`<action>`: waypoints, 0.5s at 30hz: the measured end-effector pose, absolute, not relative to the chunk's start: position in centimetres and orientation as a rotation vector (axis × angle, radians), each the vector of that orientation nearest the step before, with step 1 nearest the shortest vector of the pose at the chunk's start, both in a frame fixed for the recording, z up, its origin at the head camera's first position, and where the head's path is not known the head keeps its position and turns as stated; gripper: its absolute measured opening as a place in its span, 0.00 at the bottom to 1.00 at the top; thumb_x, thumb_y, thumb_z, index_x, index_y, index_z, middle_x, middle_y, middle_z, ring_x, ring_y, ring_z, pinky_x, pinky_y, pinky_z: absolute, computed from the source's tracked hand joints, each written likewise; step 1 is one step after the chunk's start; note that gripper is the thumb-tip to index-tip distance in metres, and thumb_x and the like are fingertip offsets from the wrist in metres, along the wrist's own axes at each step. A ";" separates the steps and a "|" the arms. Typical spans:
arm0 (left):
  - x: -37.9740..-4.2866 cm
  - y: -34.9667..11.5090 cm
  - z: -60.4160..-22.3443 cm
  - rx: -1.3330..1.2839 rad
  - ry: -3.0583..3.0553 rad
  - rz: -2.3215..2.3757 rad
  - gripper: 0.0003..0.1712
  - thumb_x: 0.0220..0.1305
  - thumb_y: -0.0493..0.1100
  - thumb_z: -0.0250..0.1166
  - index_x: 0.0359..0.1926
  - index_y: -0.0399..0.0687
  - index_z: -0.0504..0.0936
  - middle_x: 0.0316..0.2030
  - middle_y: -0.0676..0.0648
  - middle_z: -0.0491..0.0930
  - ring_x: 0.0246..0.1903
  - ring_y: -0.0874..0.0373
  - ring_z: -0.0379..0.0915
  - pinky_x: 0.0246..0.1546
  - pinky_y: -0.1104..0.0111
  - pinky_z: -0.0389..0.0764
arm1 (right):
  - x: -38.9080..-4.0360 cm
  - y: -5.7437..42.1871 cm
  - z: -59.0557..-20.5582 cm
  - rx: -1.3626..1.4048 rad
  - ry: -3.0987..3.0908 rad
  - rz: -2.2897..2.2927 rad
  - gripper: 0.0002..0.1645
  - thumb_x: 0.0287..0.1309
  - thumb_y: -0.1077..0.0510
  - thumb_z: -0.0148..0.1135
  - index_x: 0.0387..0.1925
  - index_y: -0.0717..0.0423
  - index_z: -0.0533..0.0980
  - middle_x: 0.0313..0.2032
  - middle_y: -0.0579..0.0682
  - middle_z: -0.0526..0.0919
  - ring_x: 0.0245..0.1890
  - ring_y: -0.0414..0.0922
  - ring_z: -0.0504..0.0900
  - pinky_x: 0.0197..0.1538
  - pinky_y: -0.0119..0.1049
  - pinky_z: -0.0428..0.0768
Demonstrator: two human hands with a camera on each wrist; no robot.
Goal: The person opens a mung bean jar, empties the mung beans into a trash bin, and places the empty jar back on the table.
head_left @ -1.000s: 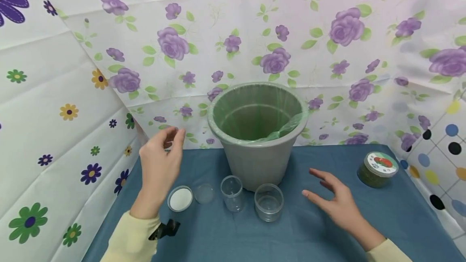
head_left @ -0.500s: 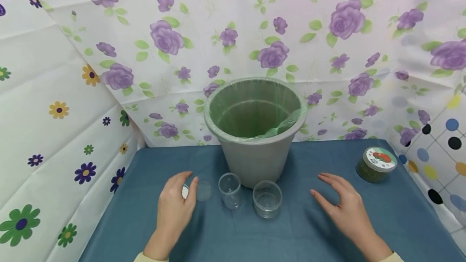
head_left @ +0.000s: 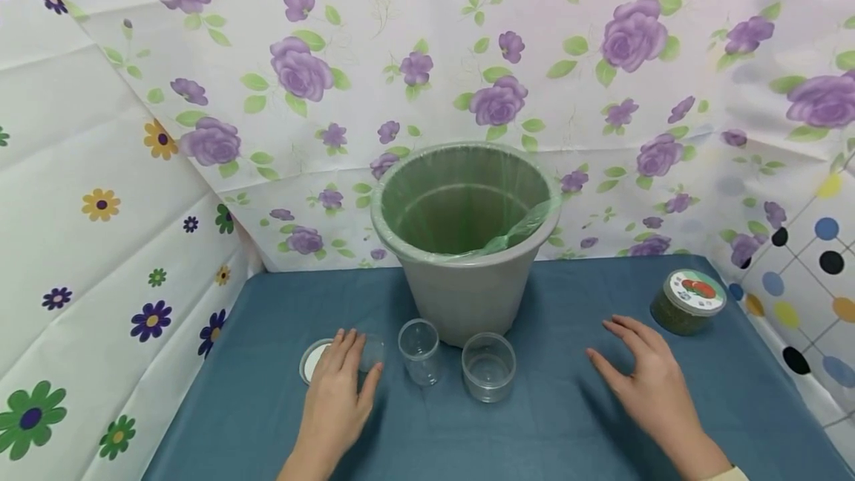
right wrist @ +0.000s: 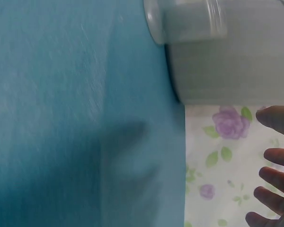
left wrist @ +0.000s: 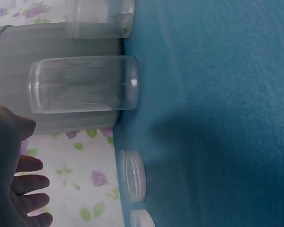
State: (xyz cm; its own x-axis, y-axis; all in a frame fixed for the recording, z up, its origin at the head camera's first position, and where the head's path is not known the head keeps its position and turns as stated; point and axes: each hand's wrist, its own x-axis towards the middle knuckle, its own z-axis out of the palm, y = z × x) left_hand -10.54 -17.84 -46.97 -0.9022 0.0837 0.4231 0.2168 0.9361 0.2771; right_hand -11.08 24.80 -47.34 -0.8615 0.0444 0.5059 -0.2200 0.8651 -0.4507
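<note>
My left hand (head_left: 337,392) hovers with fingers extended near two round lids, holding nothing. It partly covers the white lid (head_left: 312,362), and the clear lid (head_left: 374,351) lies just beyond its fingertips. To the right of them stands a tall clear plastic jar (head_left: 419,358), upright and uncapped; the left wrist view shows its side wall (left wrist: 85,85). Beside it is a wider, shorter clear jar (head_left: 489,370), also uncapped. Over the right part of the table, my right hand (head_left: 651,384) hangs with fingers spread and nothing in them; the right wrist view shows its fingertips (right wrist: 274,177).
A large grey bin (head_left: 461,295) with a thin green liner bag stands behind the jars. A lidded jar with a tomato-printed top (head_left: 688,303) sits at the far right of the blue-covered table (head_left: 534,436). Flowered sheets (head_left: 374,43) rise behind and at the sides.
My left hand has come down from beside the bin, its fingers straightening over the lids. My right hand has drifted slightly right. The head view has shifted a little.
</note>
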 end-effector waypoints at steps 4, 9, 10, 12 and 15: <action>-10.6 -17.8 -47.3 -0.205 -2.745 -0.415 0.36 0.63 0.63 0.55 0.63 0.45 0.69 0.64 0.40 0.67 0.69 0.45 0.54 0.67 0.47 0.57 | -11.9 26.2 -46.5 0.127 -2.456 0.674 0.34 0.39 0.52 0.76 0.51 0.60 0.77 0.55 0.62 0.74 0.55 0.61 0.70 0.52 0.59 0.68; -10.7 -17.8 -47.4 -0.189 -2.783 -0.424 0.37 0.63 0.66 0.52 0.64 0.47 0.68 0.65 0.41 0.65 0.70 0.46 0.50 0.68 0.47 0.54 | -13.7 29.0 -45.6 0.000 -2.421 0.647 0.40 0.39 0.53 0.76 0.55 0.64 0.73 0.59 0.66 0.69 0.58 0.66 0.66 0.57 0.64 0.62; -10.7 -17.8 -47.4 -0.192 -2.782 -0.423 0.37 0.63 0.66 0.52 0.64 0.48 0.69 0.65 0.41 0.65 0.70 0.45 0.51 0.67 0.47 0.54 | -14.0 29.7 -45.5 -0.052 -2.434 0.656 0.41 0.41 0.51 0.75 0.57 0.64 0.71 0.62 0.66 0.66 0.61 0.66 0.63 0.59 0.65 0.59; -10.7 -17.8 -47.4 -0.200 -2.779 -0.415 0.37 0.63 0.66 0.52 0.64 0.48 0.69 0.65 0.41 0.66 0.70 0.45 0.51 0.67 0.46 0.55 | -14.7 31.3 -45.3 -0.179 -2.469 0.691 0.47 0.45 0.48 0.72 0.63 0.63 0.65 0.66 0.65 0.59 0.64 0.67 0.58 0.61 0.67 0.54; -10.8 -17.8 -47.4 -0.208 -2.784 -0.389 0.37 0.62 0.66 0.53 0.63 0.49 0.70 0.65 0.42 0.65 0.70 0.45 0.51 0.67 0.45 0.55 | -15.7 33.8 -45.5 -0.370 -2.527 0.747 0.56 0.47 0.42 0.69 0.71 0.59 0.52 0.71 0.64 0.47 0.68 0.67 0.48 0.62 0.69 0.50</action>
